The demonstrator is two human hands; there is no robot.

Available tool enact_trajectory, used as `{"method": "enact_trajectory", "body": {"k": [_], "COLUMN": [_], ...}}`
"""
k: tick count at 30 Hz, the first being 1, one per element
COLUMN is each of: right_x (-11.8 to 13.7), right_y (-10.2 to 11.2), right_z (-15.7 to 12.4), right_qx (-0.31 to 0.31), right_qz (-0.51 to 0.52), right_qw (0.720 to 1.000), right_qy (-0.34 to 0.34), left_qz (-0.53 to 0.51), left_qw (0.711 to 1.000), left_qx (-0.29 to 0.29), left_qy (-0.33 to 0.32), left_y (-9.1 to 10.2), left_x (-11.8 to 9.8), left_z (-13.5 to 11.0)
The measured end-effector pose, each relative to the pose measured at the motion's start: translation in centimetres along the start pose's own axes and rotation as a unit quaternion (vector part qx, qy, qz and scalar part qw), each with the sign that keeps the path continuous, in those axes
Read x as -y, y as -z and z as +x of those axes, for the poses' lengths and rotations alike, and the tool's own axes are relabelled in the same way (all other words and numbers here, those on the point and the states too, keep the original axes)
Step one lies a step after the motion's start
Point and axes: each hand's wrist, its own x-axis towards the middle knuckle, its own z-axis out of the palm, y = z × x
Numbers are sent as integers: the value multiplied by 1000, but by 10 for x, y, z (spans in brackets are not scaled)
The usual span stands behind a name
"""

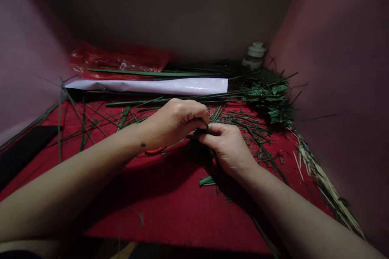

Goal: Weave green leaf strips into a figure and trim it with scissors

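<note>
Both hands meet over the middle of a red cloth (170,210). My left hand (178,121) is curled, its fingertips pinching a dark green leaf strip (201,131). My right hand (226,145) is closed on the same strip from the right, thumb on top. The strip is mostly hidden between the fingers. Beneath the left wrist lies a small orange-red object (154,151), partly covered. A short cut piece of green leaf (206,181) lies just below the right hand.
Long green leaf blades and trimmings (243,125) litter the cloth. A white roll (152,86) and a red plastic bag (118,61) lie at the back. Folded green leaf pieces (270,97) are heaped at the right, pale sticks (322,178) along the right wall, a white jar (254,56) in the corner.
</note>
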Motion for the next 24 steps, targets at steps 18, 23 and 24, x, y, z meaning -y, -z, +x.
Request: {"method": "enact_trajectory", "body": {"k": [18, 23, 24], "right_x": [-12, -12, -12], "right_y": [4, 6, 6], "right_z": [6, 7, 7], "right_qx": [-43, -57, -61], "right_qz": [141, 130, 128], "right_qw": [989, 990, 990], "right_qy": [-18, -14, -15], "left_qz": [-74, -81, -88], "left_qw": [979, 978, 976], "left_qx": [123, 116, 120], "left_qy": [144, 154, 161], "left_y": [5, 2, 3], "left_x": [1, 1, 1], "left_z": [-1, -1, -1]}}
